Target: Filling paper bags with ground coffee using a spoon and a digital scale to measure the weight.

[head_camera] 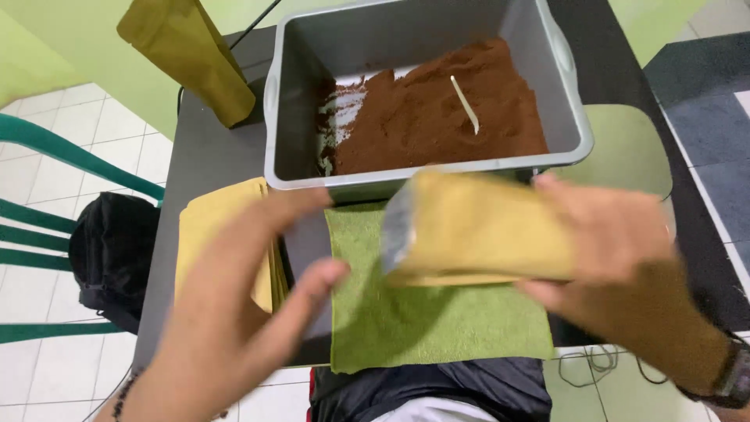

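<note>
Pouch [484, 230] held sideways over the cloth [422, 320], its open mouth facing nine o'clock.
Right hand [617, 250] fingers clamp it; left hand [242, 312], fingers apart, reaches in; powder tub [426, 168] at twelve.

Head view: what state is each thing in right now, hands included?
Grey plastic tub: open, partly filled with brown powder; a pale scoop handle sticks out.
Tan paper pouch: held sideways, mouth open.
Right hand: gripping that pouch.
Left hand: open, holding nothing.
Stack of flat tan pouches: lying flat.
Green towel: spread flat.
Upright tan pouch: leaning.
</note>
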